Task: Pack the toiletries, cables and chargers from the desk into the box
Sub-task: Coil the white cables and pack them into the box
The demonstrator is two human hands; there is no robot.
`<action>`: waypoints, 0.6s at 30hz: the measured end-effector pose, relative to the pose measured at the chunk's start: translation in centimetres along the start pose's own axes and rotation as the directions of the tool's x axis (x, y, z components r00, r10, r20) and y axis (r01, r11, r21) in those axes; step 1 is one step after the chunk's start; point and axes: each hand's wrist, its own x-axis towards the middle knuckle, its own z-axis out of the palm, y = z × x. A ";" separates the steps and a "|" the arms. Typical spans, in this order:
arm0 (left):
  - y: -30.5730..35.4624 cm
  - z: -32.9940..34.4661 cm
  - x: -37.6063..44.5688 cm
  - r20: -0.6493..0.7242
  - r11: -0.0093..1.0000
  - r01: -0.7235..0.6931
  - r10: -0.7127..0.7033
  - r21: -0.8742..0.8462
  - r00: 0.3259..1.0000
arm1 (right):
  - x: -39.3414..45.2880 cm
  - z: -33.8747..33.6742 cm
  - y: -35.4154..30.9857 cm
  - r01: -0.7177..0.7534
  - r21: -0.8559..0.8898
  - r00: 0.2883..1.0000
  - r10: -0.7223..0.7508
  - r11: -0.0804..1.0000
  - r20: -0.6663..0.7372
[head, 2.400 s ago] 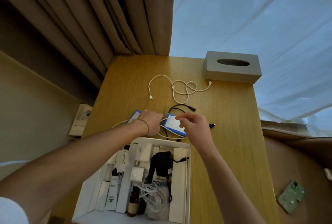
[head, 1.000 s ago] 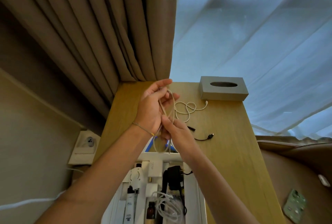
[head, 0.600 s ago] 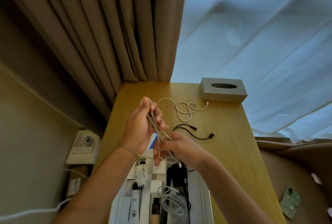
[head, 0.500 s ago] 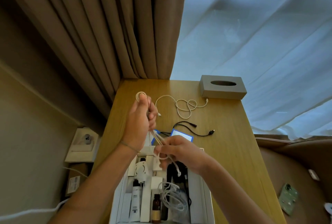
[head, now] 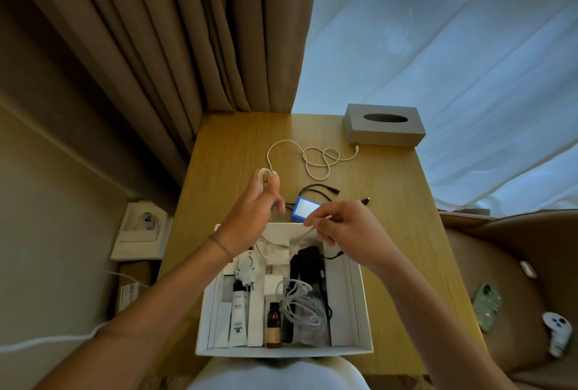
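- from where i stand, the white box sits nearest the person, just below both hands, already holding tubes, a brown bottle, white plugs, a black charger and a loose white bundle of cord.
- the left hand has its fingers curled, with a small loop of the pale cable wound over the fingertips at the top; the rest of that cable drops under the palm and sags over the box's far end.
- the right hand pinches the same cable between thumb and forefinger, just right of the left hand and level with it, so the slack hangs between the two grips.
- risk, as i judge it: the loop on the left fingertips looks loose; if the right hand pulls too hard it could slip off and the coil would unravel.
- the hanging slack could also snag the plugs or the black charger right beneath it and drag them out of place.
- just beyond the grips, between the two hands, lies a blue-edged pack, still on the desk.
- a black cable lies a little further past the right hand.
- further still, a second white cable lies in loops; beyond it, off to the right, is a grey tissue box.
- so several items remain to pack.
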 end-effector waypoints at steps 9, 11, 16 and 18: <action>-6.6 2.3 -3.3 -0.141 0.791 0.351 -0.475 -0.501 0.869 | 0.8 5.8 1.9 -0.206 -0.133 0.956 0.228 0.970 0.185; -7.9 2.4 -4.1 -0.162 0.776 0.369 -0.509 -0.512 0.845 | 0.7 7.1 3.0 -0.254 -0.152 0.930 0.284 0.955 0.232; -10.4 2.6 -5.4 -0.146 0.785 0.455 -0.554 -0.420 0.820 | 0.7 8.9 5.4 -0.210 -0.356 0.913 0.313 0.911 0.261; -11.3 2.5 -5.4 -0.123 0.819 0.490 -0.542 -0.299 0.831 | 0.8 9.2 6.0 -0.145 -0.462 0.931 0.279 0.875 0.235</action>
